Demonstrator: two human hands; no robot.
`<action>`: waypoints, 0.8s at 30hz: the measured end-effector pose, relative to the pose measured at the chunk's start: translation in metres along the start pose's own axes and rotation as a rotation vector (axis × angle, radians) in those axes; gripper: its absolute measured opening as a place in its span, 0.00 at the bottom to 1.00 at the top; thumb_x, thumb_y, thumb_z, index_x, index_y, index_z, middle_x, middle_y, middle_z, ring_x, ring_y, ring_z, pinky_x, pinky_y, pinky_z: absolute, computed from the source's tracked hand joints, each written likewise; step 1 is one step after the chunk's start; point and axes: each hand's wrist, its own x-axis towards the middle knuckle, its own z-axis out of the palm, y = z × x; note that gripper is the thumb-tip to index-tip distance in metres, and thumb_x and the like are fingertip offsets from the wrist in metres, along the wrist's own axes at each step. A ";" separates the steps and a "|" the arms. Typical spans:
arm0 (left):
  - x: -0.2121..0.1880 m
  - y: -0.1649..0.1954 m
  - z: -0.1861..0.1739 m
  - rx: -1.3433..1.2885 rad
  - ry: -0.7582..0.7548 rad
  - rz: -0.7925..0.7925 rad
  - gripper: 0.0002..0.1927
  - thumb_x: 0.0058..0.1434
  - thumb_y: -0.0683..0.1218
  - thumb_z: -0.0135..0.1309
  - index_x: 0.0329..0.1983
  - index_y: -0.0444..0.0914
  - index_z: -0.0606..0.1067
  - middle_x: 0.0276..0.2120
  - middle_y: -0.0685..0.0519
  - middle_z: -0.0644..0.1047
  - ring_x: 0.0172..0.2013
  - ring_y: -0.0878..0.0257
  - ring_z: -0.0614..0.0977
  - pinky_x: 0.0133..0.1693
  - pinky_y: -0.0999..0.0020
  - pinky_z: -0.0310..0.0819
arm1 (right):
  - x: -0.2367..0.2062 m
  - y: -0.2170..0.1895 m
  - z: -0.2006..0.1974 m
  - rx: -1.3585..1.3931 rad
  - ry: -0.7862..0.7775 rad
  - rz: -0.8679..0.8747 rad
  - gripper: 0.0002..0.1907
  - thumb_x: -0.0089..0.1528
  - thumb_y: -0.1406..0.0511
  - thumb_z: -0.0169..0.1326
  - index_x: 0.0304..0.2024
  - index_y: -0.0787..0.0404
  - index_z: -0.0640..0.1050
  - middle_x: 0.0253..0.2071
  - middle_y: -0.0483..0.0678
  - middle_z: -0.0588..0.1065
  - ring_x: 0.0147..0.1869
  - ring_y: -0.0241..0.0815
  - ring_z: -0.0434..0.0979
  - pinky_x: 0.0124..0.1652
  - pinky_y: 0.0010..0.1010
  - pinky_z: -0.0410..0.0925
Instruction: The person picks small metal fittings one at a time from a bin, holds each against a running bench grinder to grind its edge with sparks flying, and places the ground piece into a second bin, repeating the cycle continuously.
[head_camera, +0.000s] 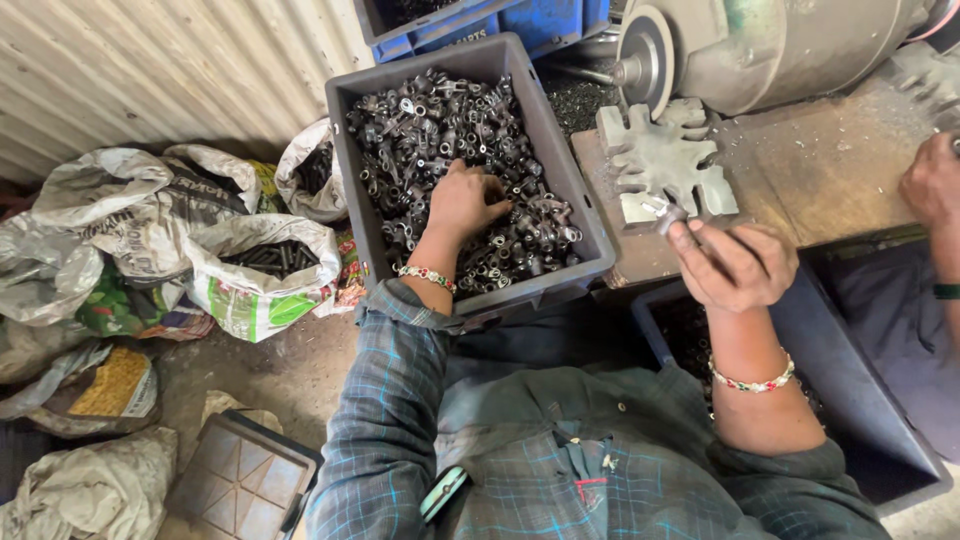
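The left hand (463, 200) dug, fingers curled, into the one grey bin (470, 170) of small metal parts (440, 125) at upper centre, seemingly picking the next piece. The right hand (735, 262) pinched one part (668, 212) against the single toothed metal plate (665, 160) right of centre; seating it would need careful alignment.

Sacks of metal pieces (262, 262) lie beside a blue crate (540, 22).
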 end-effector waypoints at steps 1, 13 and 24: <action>0.001 0.000 0.000 -0.016 -0.014 -0.008 0.13 0.51 0.58 0.67 0.34 0.48 0.84 0.38 0.56 0.82 0.47 0.52 0.76 0.49 0.56 0.76 | 0.000 0.000 0.000 0.014 -0.010 0.007 0.10 0.55 0.70 0.72 0.37 0.56 0.86 0.39 0.43 0.79 0.36 0.44 0.73 0.31 0.34 0.67; 0.003 0.000 -0.006 -0.074 -0.120 0.026 0.18 0.45 0.51 0.69 0.39 0.45 0.79 0.44 0.54 0.81 0.52 0.52 0.77 0.53 0.56 0.75 | 0.045 -0.022 0.007 0.199 -0.209 0.254 0.11 0.57 0.71 0.73 0.40 0.57 0.85 0.40 0.45 0.78 0.40 0.45 0.75 0.37 0.34 0.71; 0.003 -0.012 -0.008 -0.109 -0.236 -0.016 0.16 0.53 0.52 0.67 0.46 0.52 0.83 0.45 0.49 0.81 0.53 0.51 0.78 0.56 0.55 0.73 | 0.155 -0.020 0.086 0.687 -1.004 0.543 0.14 0.49 0.66 0.71 0.37 0.59 0.83 0.33 0.50 0.80 0.36 0.46 0.80 0.38 0.35 0.72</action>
